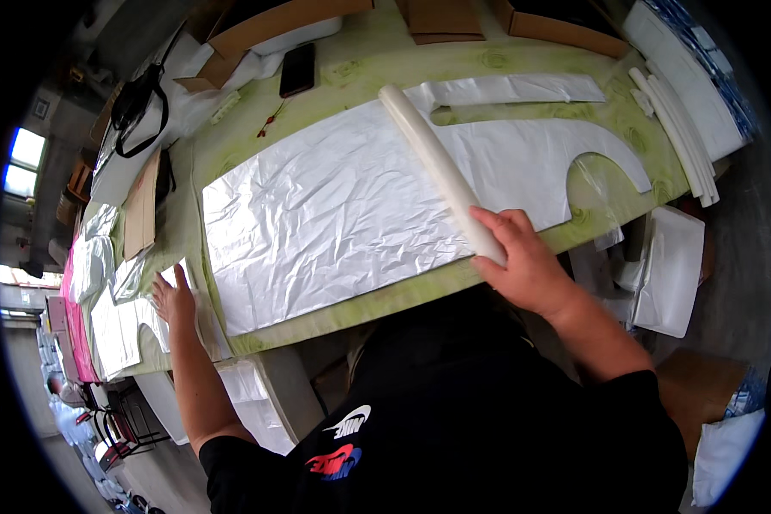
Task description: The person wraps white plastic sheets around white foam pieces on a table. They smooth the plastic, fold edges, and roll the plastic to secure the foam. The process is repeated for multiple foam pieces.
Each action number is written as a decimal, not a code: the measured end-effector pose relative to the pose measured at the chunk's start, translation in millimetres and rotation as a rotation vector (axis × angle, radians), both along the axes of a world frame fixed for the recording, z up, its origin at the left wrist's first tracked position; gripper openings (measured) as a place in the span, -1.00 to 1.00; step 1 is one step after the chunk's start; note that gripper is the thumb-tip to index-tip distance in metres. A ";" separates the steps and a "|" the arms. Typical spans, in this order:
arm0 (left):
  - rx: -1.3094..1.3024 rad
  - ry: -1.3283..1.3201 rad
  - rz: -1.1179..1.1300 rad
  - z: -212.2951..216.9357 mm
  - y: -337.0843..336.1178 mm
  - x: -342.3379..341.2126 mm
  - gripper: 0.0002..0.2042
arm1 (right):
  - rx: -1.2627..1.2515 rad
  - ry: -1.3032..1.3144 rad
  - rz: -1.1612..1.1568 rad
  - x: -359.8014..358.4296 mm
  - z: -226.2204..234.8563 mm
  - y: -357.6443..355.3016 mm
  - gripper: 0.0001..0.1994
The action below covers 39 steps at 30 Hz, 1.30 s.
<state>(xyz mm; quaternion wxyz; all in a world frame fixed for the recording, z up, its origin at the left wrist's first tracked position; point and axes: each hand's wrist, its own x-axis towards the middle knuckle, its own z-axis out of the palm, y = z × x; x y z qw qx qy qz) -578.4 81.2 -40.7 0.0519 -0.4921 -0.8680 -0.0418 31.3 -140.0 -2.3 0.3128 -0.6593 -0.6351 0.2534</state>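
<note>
1. The right hand (529, 267) has its fingers wrapped around the near end of a long, white, cylindrical roll (431, 158).
2. From those fingers, the roll points toward 11 o'clock, across a shiny, wrinkled white sheet (308, 214) on the green-patterned table (360, 73).
3. The left hand (175, 302), at 9 o'clock, has fingers loosely spread.

From far away, I can see a white print (349, 421) with big letters and a curvy shape on the front of the black shirt (488, 420). Just below it, I see a red print (327, 461) with letters, and a blue print (351, 464) peeks out from behind. The blue and white pile (702, 47) at the top right is too blurry for me to read.
</note>
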 end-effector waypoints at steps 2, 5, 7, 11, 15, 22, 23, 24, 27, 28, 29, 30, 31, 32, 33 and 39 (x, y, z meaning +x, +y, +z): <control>0.002 -0.017 0.023 -7.5 -5.8 -6.8 -0.04 | -0.008 0.057 -0.009 -8.1 -4.0 0.0 -0.34; 0.091 0.014 -0.018 -5.9 -9.9 0.2 -0.09 | 0.007 0.062 -0.033 -14.1 -9.4 -0.4 -0.35; 0.214 0.088 -0.206 2.7 -5.5 21.2 -0.16 | 0.028 0.049 -0.039 -11.1 -11.6 -3.1 -0.36; 0.428 -0.149 -0.878 33.5 1.8 137.5 -0.34 | -0.009 0.055 -0.017 -13.0 -6.3 -4.5 -0.38; 0.206 -0.583 -1.292 47.6 -49.1 314.2 -0.32 | 0.186 -0.196 -0.093 7.8 4.5 21.9 -0.41; 0.049 -0.519 -1.468 0.4 -79.2 421.2 -0.27 | 0.120 -0.514 -0.159 42.7 -24.9 150.4 -0.46; 0.055 -0.515 -1.451 -0.5 -82.1 421.2 -0.26 | -0.020 -0.548 -0.134 44.1 -26.0 160.5 -0.43; 0.057 -0.510 -1.445 -0.1 -84.6 423.4 -0.25 | -0.034 -0.544 -0.143 52.9 -30.2 167.1 -0.39; 0.035 -0.502 -1.427 -1.0 -85.9 422.9 -0.22 | -0.051 -0.546 -0.199 79.0 -48.5 181.9 -0.24; 0.029 -0.503 -1.426 -0.1 -85.9 423.3 -0.21 | 0.011 -0.533 -0.243 98.0 -55.5 184.6 -0.24; 0.018 -0.507 -1.444 3.4 -84.9 427.7 -0.21 | 0.230 -0.538 -0.369 134.7 -78.3 190.9 -0.24; 0.008 -0.507 -1.438 6.0 -85.8 426.2 -0.20 | 0.164 -0.499 -0.459 165.5 -66.1 196.0 -0.23; 0.012 -0.499 -1.429 7.6 -86.7 424.0 -0.20 | 0.189 -0.371 -0.588 194.9 -51.7 194.4 -0.20; 0.006 -0.493 -1.452 10.1 -85.4 428.4 -0.20 | 0.280 -0.318 -0.768 243.6 -57.6 192.2 -0.21; -0.001 -0.491 -1.461 8.7 -84.7 429.6 -0.20 | 0.252 -0.407 -0.938 280.1 -54.7 186.8 -0.26; 0.168 -0.620 -1.540 6.2 -78.1 428.2 -0.42 | 0.565 -0.512 -0.447 264.5 -27.9 82.5 -0.55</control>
